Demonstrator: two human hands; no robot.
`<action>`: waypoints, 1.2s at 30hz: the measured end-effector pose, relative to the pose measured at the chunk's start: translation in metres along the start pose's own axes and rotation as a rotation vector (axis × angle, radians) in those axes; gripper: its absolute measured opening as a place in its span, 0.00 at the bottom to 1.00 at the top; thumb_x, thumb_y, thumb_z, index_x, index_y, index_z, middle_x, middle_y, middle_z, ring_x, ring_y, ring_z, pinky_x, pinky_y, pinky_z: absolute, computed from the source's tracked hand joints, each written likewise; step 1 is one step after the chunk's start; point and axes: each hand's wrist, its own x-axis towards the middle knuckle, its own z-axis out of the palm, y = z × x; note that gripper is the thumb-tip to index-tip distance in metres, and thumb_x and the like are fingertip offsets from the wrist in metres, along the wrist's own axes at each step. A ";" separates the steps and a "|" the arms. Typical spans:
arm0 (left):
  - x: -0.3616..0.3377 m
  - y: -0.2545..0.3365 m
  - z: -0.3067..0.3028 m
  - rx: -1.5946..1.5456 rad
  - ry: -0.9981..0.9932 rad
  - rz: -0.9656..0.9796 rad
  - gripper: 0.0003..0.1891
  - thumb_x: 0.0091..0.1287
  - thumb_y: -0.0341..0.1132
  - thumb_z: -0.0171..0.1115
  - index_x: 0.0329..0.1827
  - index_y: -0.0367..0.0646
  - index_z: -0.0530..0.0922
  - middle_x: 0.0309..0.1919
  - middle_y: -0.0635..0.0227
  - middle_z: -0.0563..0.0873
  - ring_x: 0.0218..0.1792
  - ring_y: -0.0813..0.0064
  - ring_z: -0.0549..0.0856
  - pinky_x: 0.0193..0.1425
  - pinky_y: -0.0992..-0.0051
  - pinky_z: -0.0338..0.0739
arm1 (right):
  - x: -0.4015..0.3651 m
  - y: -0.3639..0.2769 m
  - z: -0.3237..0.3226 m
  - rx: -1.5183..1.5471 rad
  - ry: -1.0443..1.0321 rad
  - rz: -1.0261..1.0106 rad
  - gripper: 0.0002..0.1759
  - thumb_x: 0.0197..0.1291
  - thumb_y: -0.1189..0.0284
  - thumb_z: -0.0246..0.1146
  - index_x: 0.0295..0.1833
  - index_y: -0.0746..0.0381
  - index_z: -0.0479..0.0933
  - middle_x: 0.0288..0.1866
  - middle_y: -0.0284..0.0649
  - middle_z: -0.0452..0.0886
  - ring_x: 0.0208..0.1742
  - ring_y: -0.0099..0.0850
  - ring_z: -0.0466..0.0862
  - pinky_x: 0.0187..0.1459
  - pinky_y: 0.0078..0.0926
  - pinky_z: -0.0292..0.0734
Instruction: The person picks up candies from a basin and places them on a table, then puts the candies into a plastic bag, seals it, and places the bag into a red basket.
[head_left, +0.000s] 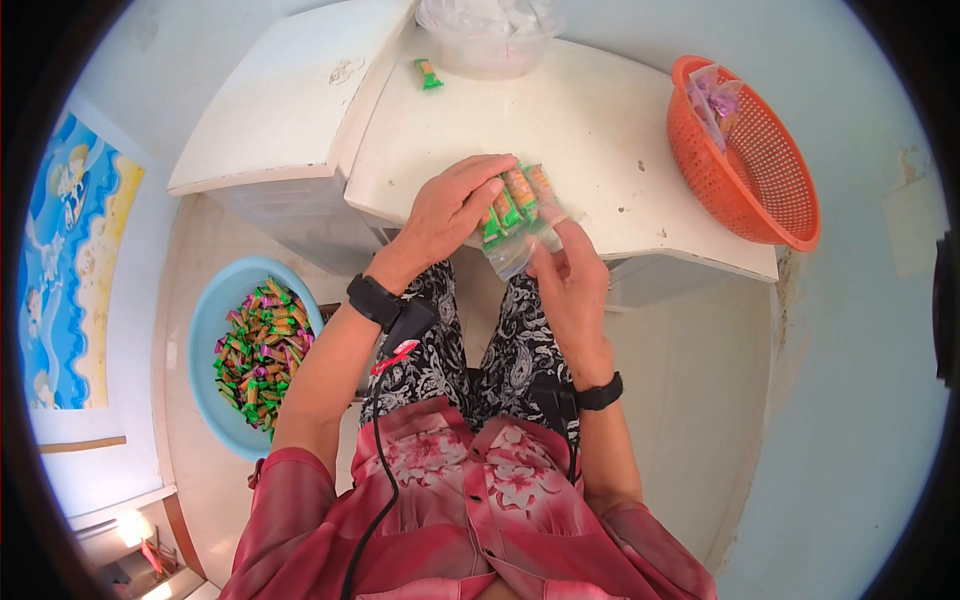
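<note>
A clear plastic bag (512, 256) with several green-and-orange wrapped sweets (513, 196) lies at the front edge of the white table, over my knees. My left hand (452, 208) is closed over the bag's left side, its fingers across the top of the sweets and the thumb alongside them. From the right, my right hand (572, 285) pinches the bag near its loose end, thumb and fingertips together on the film. One loose green-wrapped sweet (428, 74) lies farther back on the table.
A light-blue basin (205, 375) full of green- and purple-wrapped sweets stands at lower left. An orange perforated basket (770, 170) holding a bag of purple-wrapped sweets (715, 105) sits at the table's right end. Toward the back stands a clear tub (490, 52) with plastic bags.
</note>
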 end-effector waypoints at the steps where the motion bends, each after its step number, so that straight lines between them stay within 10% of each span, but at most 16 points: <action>1: -0.001 0.002 -0.001 -0.025 -0.018 -0.044 0.21 0.88 0.36 0.53 0.78 0.37 0.79 0.71 0.58 0.86 0.69 0.68 0.84 0.74 0.71 0.76 | -0.001 0.000 -0.001 0.012 0.018 -0.035 0.21 0.73 0.79 0.70 0.69 0.66 0.81 0.63 0.48 0.89 0.33 0.29 0.83 0.38 0.28 0.82; 10: 0.012 -0.007 -0.013 -0.060 0.170 -0.045 0.21 0.87 0.35 0.56 0.77 0.38 0.80 0.72 0.60 0.85 0.71 0.71 0.82 0.75 0.69 0.76 | -0.022 0.006 -0.014 0.075 0.143 -0.203 0.16 0.72 0.83 0.70 0.64 0.68 0.85 0.61 0.48 0.89 0.43 0.32 0.89 0.44 0.27 0.86; 16: 0.068 -0.052 -0.045 0.690 0.328 -0.044 0.25 0.79 0.40 0.64 0.76 0.40 0.80 0.68 0.50 0.87 0.67 0.53 0.86 0.73 0.59 0.79 | -0.037 0.007 -0.033 0.067 0.157 -0.303 0.15 0.71 0.85 0.69 0.61 0.69 0.86 0.55 0.47 0.89 0.43 0.32 0.91 0.42 0.26 0.88; 25: 0.124 -0.077 -0.068 1.009 0.108 -0.309 0.26 0.78 0.46 0.63 0.76 0.53 0.83 0.60 0.48 0.88 0.60 0.43 0.86 0.67 0.47 0.81 | -0.060 0.015 -0.055 0.068 0.117 -0.199 0.15 0.71 0.88 0.69 0.60 0.68 0.86 0.49 0.45 0.88 0.36 0.28 0.91 0.36 0.23 0.86; 36: 0.096 -0.084 -0.082 0.866 0.284 -0.107 0.11 0.76 0.35 0.67 0.57 0.50 0.91 0.46 0.59 0.91 0.44 0.56 0.90 0.53 0.58 0.84 | -0.061 0.009 -0.055 0.037 0.107 -0.214 0.13 0.72 0.87 0.69 0.60 0.68 0.86 0.46 0.44 0.88 0.35 0.28 0.91 0.36 0.24 0.85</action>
